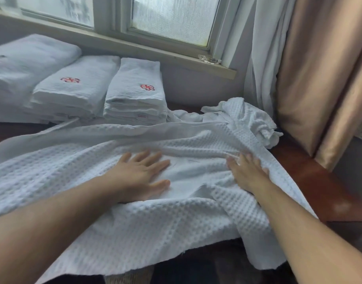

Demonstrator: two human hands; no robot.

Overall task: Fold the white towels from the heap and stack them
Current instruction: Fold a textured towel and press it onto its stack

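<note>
We've the left hand (143,171) spread flat and the right hand (247,173) open against a ridge, but the waffle-weave towel (83,160) overhanging the tabletop (319,191) at lower frame may slide off.

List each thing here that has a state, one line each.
waffle towel: unfolded, spread rumpled over the table.
left hand: open, flat on the waffle towel.
right hand: open, fingers against a raised fold of it.
heap: crumpled, not yet folded.
folded stacks: three, neat, side by side.
curtain: gathered at the right.
</note>
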